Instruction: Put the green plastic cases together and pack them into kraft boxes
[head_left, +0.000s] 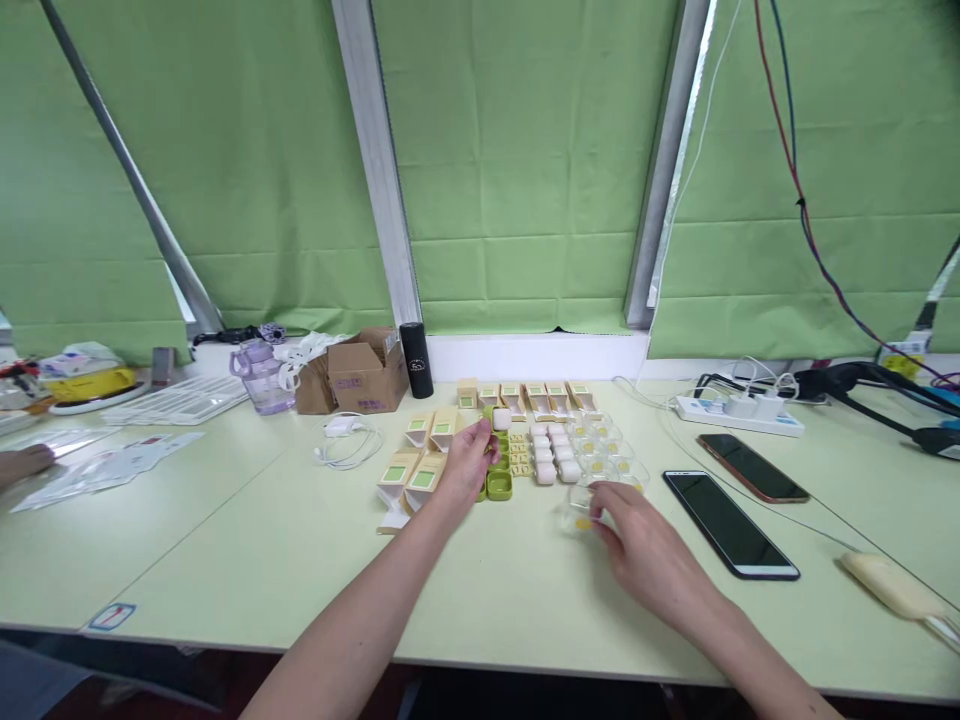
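Note:
My left hand (466, 462) is closed, its fingers and thumb pinching a small green case with a pale pink block (502, 419) on it; the fingers partly hide the case. Just below stand more square green cases (499, 486) in a column. My right hand (634, 535) grips a clear plastic cover (576, 508) with a yellow patch, close above the table. Between the hands lie small yellow pieces (520, 455), rows of pale pink blocks (545, 472) and more clear covers (600, 450). Folded cream boxes with green windows (397, 473) stand left of my left hand.
More cream boxes (535, 398) line the back. Two phones (731, 525) and a power strip (739, 412) lie right. A cardboard box (367, 375), black bottle (416, 360), purple jug (262, 378) and white charger cable (349, 440) are left. Another person's hand (26, 462) rests far left.

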